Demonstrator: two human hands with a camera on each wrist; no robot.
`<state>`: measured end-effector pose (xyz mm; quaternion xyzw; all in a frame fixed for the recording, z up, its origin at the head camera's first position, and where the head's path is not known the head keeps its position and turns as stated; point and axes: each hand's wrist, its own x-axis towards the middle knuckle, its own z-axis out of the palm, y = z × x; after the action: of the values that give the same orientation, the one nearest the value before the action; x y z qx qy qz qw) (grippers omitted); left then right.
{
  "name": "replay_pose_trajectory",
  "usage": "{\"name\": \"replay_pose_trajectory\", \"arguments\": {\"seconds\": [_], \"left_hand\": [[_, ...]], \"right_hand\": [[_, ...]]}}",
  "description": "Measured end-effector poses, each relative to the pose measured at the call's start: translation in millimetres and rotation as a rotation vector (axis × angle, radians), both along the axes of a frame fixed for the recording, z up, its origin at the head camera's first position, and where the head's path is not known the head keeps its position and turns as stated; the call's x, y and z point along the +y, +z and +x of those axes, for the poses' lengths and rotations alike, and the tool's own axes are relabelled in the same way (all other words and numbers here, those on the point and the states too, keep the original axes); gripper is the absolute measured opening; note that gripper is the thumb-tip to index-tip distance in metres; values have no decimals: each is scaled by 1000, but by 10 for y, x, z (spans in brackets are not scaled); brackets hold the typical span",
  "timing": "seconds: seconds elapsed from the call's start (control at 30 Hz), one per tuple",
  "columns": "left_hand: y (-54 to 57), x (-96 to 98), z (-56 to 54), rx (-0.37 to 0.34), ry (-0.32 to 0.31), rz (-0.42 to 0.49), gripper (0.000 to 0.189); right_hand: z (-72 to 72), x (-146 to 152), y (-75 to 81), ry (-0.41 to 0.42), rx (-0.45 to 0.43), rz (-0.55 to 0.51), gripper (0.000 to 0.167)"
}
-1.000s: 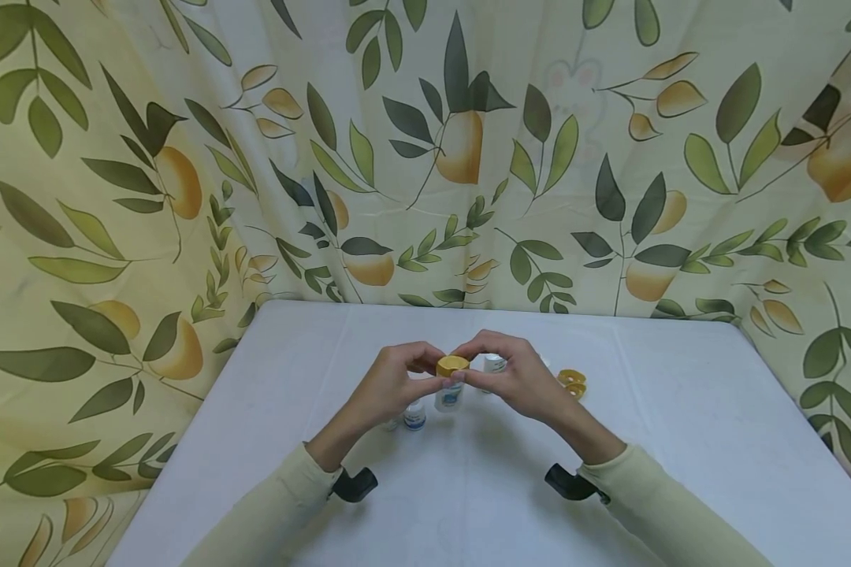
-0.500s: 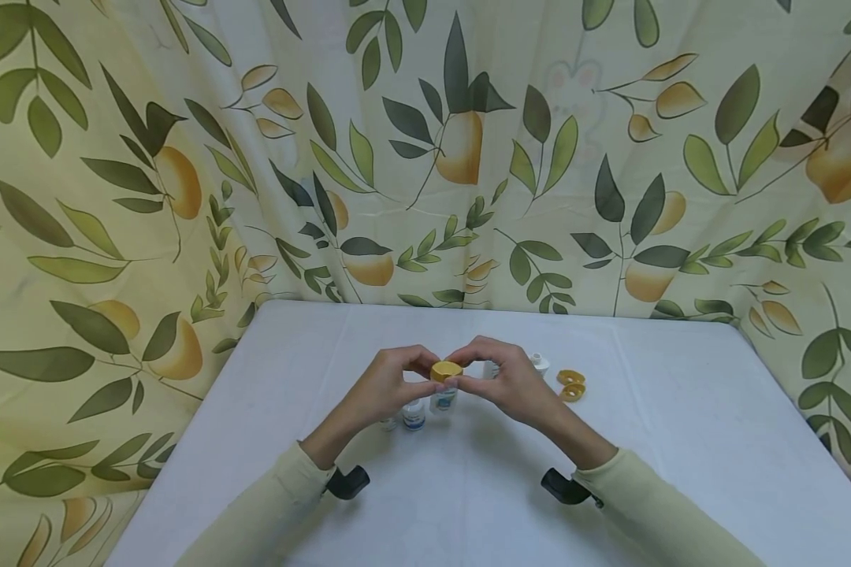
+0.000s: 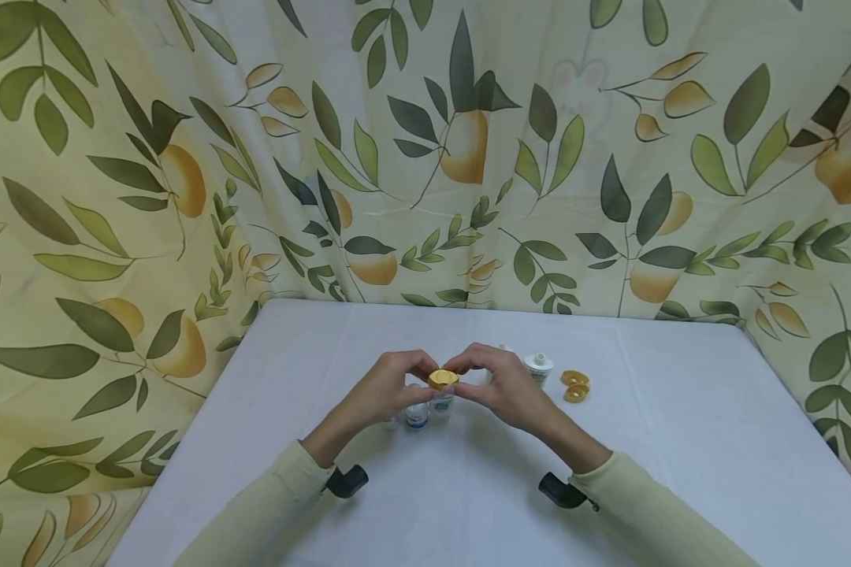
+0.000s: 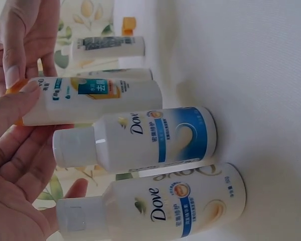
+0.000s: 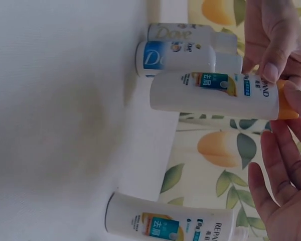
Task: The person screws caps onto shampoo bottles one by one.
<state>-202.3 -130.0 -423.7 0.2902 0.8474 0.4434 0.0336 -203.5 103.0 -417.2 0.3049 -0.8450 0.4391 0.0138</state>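
A white shampoo bottle (image 5: 210,93) with an orange cap (image 3: 443,379) is between my two hands. Its base appears raised off the table. My left hand (image 3: 390,386) pinches it at the cap and shoulder, the thumb (image 4: 30,88) lying near the cap's edge. From the other side my right hand (image 3: 510,386) pinches the cap, its thumb (image 5: 293,98) across it. Two Dove bottles, one with a blue label (image 4: 160,138) and one paler (image 4: 180,201), stand upright beside my left hand. Behind my right hand, a white bottle (image 3: 538,366) has a bare white neck.
Two orange ring-like caps (image 3: 576,386) lie to the right of the uncapped bottle. Another white bottle (image 4: 130,74) is partly hidden behind the held one. The white table (image 3: 652,457) ends at a leaf-and-fruit patterned curtain (image 3: 425,157).
Both hands and the orange cap have shifted slightly down and left, and the cap's top has tilted into view. The uncapped bottle at the right shows more fully.
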Motion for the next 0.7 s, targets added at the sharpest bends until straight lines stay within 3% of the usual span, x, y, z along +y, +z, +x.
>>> {"name": "replay_pose_trajectory", "arguments": {"seconds": [0.53, 0.7], "left_hand": [[-43, 71, -31, -24, 6, -73, 21], [-62, 83, -53, -36, 1, -106, 21]], "right_hand": [[26, 28, -61, -39, -3, 35, 21], [47, 34, -83, -52, -41, 41, 22]]}}
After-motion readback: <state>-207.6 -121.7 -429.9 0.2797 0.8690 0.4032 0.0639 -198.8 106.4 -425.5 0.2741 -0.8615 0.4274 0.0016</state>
